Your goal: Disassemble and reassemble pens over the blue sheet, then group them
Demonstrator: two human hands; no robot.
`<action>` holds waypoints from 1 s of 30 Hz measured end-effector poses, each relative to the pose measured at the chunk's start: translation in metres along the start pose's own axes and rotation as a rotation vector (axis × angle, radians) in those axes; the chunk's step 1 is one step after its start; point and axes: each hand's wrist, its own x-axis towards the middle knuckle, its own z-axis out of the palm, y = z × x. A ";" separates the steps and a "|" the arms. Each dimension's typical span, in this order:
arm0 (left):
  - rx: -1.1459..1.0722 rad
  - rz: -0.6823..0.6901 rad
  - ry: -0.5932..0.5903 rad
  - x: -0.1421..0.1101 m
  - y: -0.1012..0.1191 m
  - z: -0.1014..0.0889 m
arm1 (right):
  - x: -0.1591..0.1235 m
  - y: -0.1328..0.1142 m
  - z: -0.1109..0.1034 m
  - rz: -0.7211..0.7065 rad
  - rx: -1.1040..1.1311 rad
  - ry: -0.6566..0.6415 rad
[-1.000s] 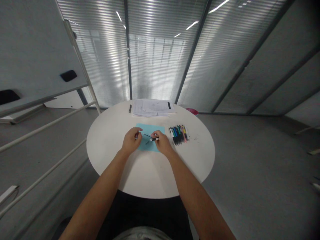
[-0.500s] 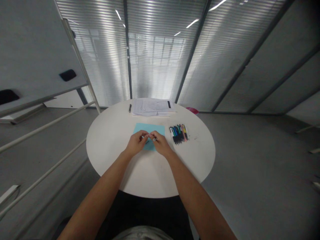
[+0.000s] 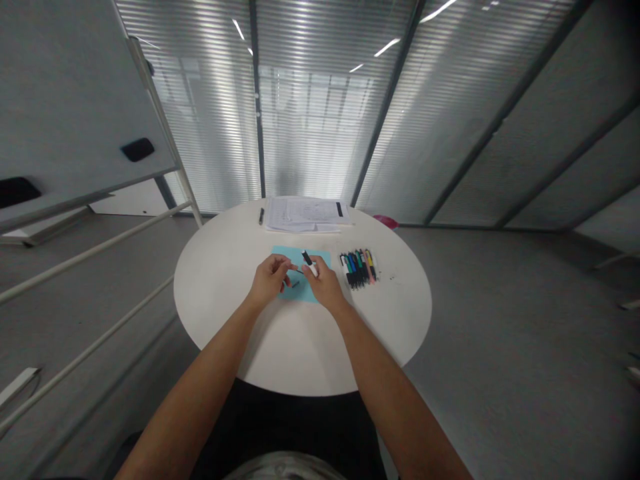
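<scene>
Slatted blinds [image 3: 310, 100] fill the glass wall ahead, a whiteboard [image 3: 65, 87] leans in from the left, and below us sits a round white desk [image 3: 220, 300] on a grey floor. Right at its centre lies a light blue sheet of paper [image 3: 289, 257], with both hands working just above it. The right hand [image 3: 325, 283] is closed on a black-and-white pen [image 3: 309, 262], pinching it between thumb and fingers with the dark end pointing up and away. The left hand [image 3: 270, 280] is right beside it, fingers curled inward, and from here I can't tell whether it's gripping anything. Between them runs a thin dark rod [image 3: 299, 271], possibly a pen refill, and a small dark piece [image 3: 295, 284] lies on the sheet. That pen looks light and stiff, with a smooth barrel that could slip at the tip, so mid-barrel looks like the best place to hold it. Off to the right is a row of coloured pens [image 3: 357, 269]; at the far side, a stack of printed papers [image 3: 303, 215] with a black pen [image 3: 261, 215] beside it, and a pink object [image 3: 385, 222] just past the rim.
</scene>
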 end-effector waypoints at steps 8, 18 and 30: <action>-0.129 -0.098 0.120 0.003 0.012 -0.004 | -0.001 0.002 -0.003 -0.030 -0.074 -0.092; -0.181 -0.101 0.140 0.003 0.013 -0.010 | 0.000 0.000 -0.006 -0.143 -0.099 -0.089; -0.108 -0.066 0.090 0.004 0.006 -0.012 | -0.001 0.000 -0.006 -0.141 -0.185 -0.112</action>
